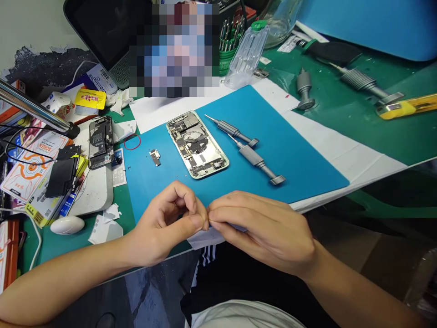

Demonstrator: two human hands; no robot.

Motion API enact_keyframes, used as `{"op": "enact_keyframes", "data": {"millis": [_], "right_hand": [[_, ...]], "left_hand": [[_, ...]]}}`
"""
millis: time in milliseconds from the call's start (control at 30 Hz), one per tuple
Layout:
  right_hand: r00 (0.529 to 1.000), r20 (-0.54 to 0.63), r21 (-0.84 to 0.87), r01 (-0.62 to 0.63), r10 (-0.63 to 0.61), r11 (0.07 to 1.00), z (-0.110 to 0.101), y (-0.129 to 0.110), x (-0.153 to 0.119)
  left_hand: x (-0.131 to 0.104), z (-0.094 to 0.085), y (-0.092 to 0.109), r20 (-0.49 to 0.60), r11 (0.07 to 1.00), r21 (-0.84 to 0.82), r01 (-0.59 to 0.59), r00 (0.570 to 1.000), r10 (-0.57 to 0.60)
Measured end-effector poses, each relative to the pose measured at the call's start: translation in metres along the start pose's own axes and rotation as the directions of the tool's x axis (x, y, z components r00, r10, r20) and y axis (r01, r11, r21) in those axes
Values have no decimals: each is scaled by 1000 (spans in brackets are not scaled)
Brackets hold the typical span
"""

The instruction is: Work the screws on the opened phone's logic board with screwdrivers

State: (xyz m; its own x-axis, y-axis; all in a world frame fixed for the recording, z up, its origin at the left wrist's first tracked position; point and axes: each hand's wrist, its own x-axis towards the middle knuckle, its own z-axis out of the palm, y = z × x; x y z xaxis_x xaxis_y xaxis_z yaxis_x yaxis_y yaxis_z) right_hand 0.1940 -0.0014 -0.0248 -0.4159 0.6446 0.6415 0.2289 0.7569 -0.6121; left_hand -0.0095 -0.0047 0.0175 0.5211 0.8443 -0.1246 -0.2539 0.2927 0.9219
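Note:
Both hands meet fingertip to fingertip over the near edge of the blue mat (300, 168). My left hand (174, 223) is closed, thumb pressed to forefinger; anything between them is too small to make out. My right hand (259, 225) pinches too, its fingertips touching the left ones, and what it holds is hidden. Beyond them an opened phone frame (213, 157) lies on the mat with its inner parts showing. Two grey screwdrivers (252, 157) rest to its right. A small metal-and-black part (155, 157) and tiny pieces lie to its left.
At the left are another opened phone (101, 142), stacked boxes (32, 164), a white mouse (67, 225) and a metal arm (34, 107). Behind stand a screen (102, 32) and a green tool holder (227, 61). More screwdrivers (367, 83) and a yellow cutter (409, 105) lie right.

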Motion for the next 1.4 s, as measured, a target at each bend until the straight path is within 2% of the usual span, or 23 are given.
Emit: {"op": "enact_keyframes", "data": {"millis": [733, 1200, 1267, 1333, 1367, 1400], "right_hand": [[1000, -6, -10, -5, 5, 1000, 1, 1, -2], [1000, 5, -14, 1, -1, 1000, 0, -1, 0], [1000, -2, -1, -7, 7, 1000, 0, -1, 1], [999, -39, 35, -16, 18, 999, -1, 0, 1], [996, -87, 57, -19, 24, 998, -1, 1, -1], [987, -158, 78, -22, 34, 997, -1, 3, -3]], "left_hand": [[1, 0, 2, 10, 1000, 11, 13, 1000, -13], [0, 0, 1, -21, 999, 46, 17, 1000, -16], [-2, 0, 0, -39, 995, 99, -30, 999, 34], [-6, 0, -1, -39, 949, 283, -138, 987, 155], [-8, 0, -1, 15, 881, 418, -223, 971, 239], [-10, 1, -2, 119, 767, 558, -317, 945, 304]]}}
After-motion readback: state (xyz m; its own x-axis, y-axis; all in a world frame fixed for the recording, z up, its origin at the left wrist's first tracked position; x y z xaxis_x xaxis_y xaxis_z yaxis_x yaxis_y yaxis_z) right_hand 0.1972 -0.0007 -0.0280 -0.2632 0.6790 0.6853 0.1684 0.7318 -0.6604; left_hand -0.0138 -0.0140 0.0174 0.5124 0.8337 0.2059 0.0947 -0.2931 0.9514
